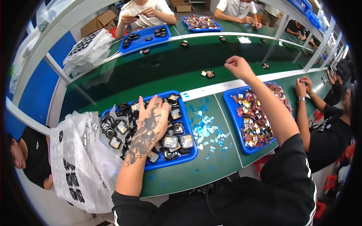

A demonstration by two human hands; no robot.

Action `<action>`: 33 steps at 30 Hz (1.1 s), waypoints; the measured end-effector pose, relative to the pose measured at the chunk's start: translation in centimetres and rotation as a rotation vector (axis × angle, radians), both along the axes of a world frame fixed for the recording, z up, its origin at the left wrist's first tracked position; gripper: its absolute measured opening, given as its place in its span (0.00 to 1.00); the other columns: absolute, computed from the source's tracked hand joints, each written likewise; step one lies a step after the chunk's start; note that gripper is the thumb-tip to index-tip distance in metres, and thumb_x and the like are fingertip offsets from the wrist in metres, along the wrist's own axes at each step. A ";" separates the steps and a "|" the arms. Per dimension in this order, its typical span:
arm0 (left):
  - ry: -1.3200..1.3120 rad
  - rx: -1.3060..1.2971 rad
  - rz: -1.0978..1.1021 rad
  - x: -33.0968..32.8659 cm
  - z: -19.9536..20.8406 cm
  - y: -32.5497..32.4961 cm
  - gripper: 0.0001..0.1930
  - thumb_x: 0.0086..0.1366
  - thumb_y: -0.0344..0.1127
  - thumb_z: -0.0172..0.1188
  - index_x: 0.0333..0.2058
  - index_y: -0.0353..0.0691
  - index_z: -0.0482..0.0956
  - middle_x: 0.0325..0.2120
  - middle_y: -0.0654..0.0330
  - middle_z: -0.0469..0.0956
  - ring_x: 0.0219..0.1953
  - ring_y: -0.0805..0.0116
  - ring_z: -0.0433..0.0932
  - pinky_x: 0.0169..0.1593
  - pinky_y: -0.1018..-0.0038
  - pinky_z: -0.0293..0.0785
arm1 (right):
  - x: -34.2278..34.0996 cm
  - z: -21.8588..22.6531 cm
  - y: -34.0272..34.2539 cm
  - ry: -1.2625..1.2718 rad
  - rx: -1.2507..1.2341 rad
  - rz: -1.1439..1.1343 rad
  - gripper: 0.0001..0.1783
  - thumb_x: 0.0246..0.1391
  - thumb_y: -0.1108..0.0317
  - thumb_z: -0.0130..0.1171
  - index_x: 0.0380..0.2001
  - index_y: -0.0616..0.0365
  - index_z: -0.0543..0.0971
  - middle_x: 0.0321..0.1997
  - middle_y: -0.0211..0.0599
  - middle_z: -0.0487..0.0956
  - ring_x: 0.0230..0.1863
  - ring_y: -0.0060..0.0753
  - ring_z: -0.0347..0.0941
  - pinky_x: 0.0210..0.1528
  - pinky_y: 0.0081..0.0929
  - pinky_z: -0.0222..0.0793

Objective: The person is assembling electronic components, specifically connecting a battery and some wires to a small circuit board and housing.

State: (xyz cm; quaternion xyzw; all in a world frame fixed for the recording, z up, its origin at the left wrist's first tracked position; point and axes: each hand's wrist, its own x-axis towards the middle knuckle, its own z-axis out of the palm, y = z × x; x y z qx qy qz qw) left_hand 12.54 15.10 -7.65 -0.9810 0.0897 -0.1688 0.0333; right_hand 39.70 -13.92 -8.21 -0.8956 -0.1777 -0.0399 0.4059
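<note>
My left hand [152, 121], tattooed on its back, reaches palm down into a blue tray [195, 152] on the near left. Its fingers are stretched and apart over black, watch-like casings [178, 128], some with clear square faces; what lies under the palm is hidden. My right hand [240, 68] is raised over the green conveyor belt [158, 71], fingers curled together. Whether anything sits between those fingertips cannot be seen. Left of it, a small black casing with a reddish and yellow part [207, 74] lies on the belt, apart from the hand.
A second blue tray [234, 132] under my right forearm holds many small reddish parts. Bluish film pieces [207, 130] lie scattered between the trays. White plastic bags [81, 158] crowd the left side. Co-workers sit opposite and to my right; metal posts [56, 67] frame the line.
</note>
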 end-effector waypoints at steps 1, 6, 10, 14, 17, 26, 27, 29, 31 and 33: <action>0.012 0.005 0.011 -0.2 0.1 0.0 0.11 0.59 0.28 0.58 0.41 0.38 0.70 0.46 0.52 0.76 0.59 0.52 0.67 0.66 0.40 0.48 | -0.6 1.1 -0.7 0.008 -0.010 0.044 0.13 0.48 0.64 0.67 0.34 0.62 0.81 0.24 0.36 0.80 0.28 0.31 0.78 0.34 0.30 0.73; 0.020 -0.259 0.013 0.3 1.0 -0.5 0.07 0.59 0.24 0.55 0.36 0.40 0.68 0.35 0.53 0.71 0.46 0.49 0.72 0.61 0.49 0.62 | -6.3 3.7 -4.3 -0.073 -0.353 0.210 0.09 0.48 0.66 0.65 0.27 0.62 0.81 0.22 0.40 0.79 0.27 0.36 0.78 0.33 0.32 0.72; 0.199 -0.428 0.013 -0.2 3.1 -1.1 0.10 0.57 0.22 0.56 0.35 0.38 0.66 0.34 0.53 0.70 0.39 0.47 0.73 0.44 0.58 0.70 | -8.7 2.0 -6.3 -0.080 -0.619 0.270 0.09 0.47 0.65 0.64 0.24 0.60 0.81 0.24 0.44 0.80 0.31 0.47 0.79 0.37 0.40 0.74; 0.119 -0.632 -0.062 0.0 3.9 -1.7 0.15 0.55 0.19 0.61 0.39 0.38 0.67 0.38 0.56 0.72 0.36 0.62 0.77 0.36 0.66 0.72 | -8.4 2.0 -7.1 -0.259 -0.595 -0.067 0.12 0.45 0.62 0.67 0.23 0.60 0.79 0.27 0.46 0.79 0.36 0.50 0.78 0.40 0.42 0.72; 0.084 -1.026 -0.052 0.0 3.7 -2.9 0.21 0.56 0.19 0.60 0.49 0.36 0.69 0.39 0.56 0.73 0.37 0.65 0.78 0.38 0.72 0.75 | -7.3 0.5 -8.0 -0.110 -0.555 0.104 0.11 0.45 0.64 0.67 0.22 0.60 0.79 0.28 0.46 0.79 0.35 0.50 0.77 0.39 0.42 0.72; 0.403 -1.935 -0.169 -1.3 5.2 -4.7 0.12 0.66 0.29 0.57 0.47 0.36 0.71 0.35 0.60 0.77 0.37 0.75 0.78 0.39 0.74 0.82 | -15.7 3.9 -4.3 -0.145 0.326 -0.004 0.04 0.51 0.74 0.63 0.30 0.63 0.80 0.29 0.29 0.77 0.34 0.21 0.72 0.36 0.20 0.66; 0.433 -1.978 -0.210 -1.1 4.7 -5.1 0.12 0.67 0.30 0.57 0.48 0.37 0.71 0.36 0.60 0.76 0.36 0.76 0.76 0.36 0.76 0.80 | -17.5 4.1 -3.2 -0.110 0.397 0.059 0.04 0.50 0.75 0.64 0.30 0.63 0.80 0.31 0.30 0.77 0.35 0.21 0.73 0.37 0.20 0.66; 0.498 -1.964 -0.162 -1.4 5.0 -6.0 0.14 0.67 0.31 0.56 0.51 0.39 0.71 0.36 0.61 0.76 0.36 0.77 0.74 0.34 0.80 0.75 | -20.3 4.1 -1.1 0.018 0.557 0.208 0.04 0.48 0.76 0.65 0.29 0.64 0.80 0.34 0.33 0.77 0.38 0.23 0.72 0.41 0.21 0.66; 0.443 -1.603 -0.272 -1.3 4.4 -6.6 0.15 0.65 0.31 0.58 0.51 0.41 0.76 0.34 0.63 0.75 0.38 0.78 0.72 0.38 0.80 0.72 | -22.1 3.9 0.1 0.139 0.650 0.303 0.05 0.47 0.80 0.65 0.30 0.65 0.80 0.34 0.32 0.74 0.41 0.23 0.68 0.46 0.23 0.63; 0.354 -1.345 -0.375 -1.5 4.1 -7.2 0.15 0.60 0.31 0.64 0.46 0.40 0.81 0.33 0.62 0.74 0.38 0.76 0.72 0.43 0.77 0.70 | -23.4 3.6 0.9 0.292 0.805 0.363 0.06 0.46 0.80 0.65 0.31 0.65 0.80 0.36 0.32 0.72 0.42 0.23 0.67 0.46 0.23 0.63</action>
